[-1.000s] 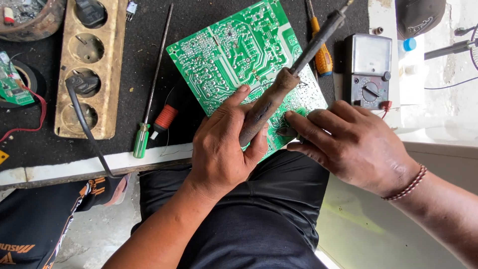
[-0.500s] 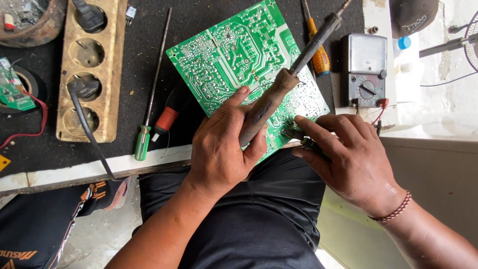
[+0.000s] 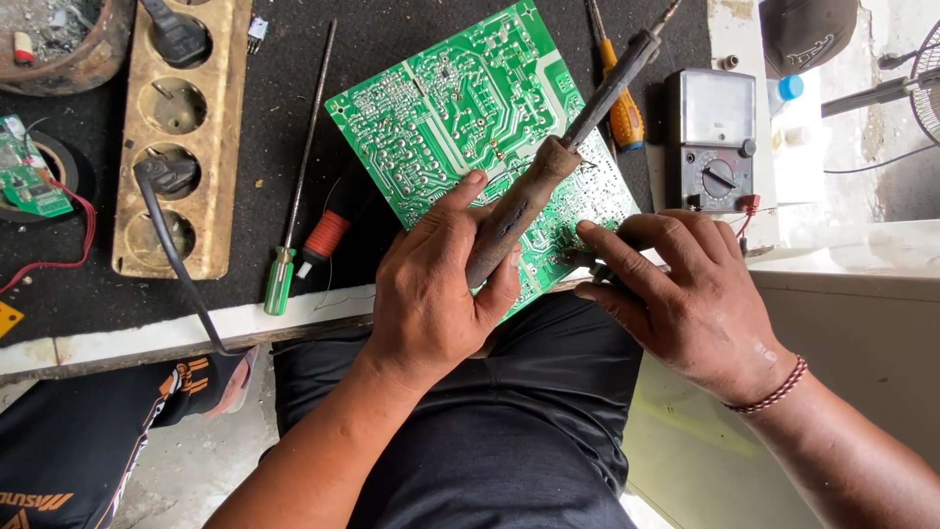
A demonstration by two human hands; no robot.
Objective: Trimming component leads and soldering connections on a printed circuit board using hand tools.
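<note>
The left hand [image 3: 431,294] wraps its fingers around the worn handle of 1 soldering iron [image 3: 558,167], thumb laid along the shaft; the iron's tip points up past the far edge of 1 green circuit board [image 3: 460,118]. That board lies tilted on the black mat [image 3: 382,39], its near corner overhanging the white bench edge [image 3: 147,338] under both hands. The right hand [image 3: 685,294] rests on the board's near right corner, fingers bunched and pressing on it; whether they pinch anything I cannot tell. Left of the left fingers lie 2 screwdrivers [image 3: 299,176], with open mat between. Just beyond the right fingers stand 1 multimeter [image 3: 712,137] and 1 yellow-handled screwdriver [image 3: 622,108].
</note>
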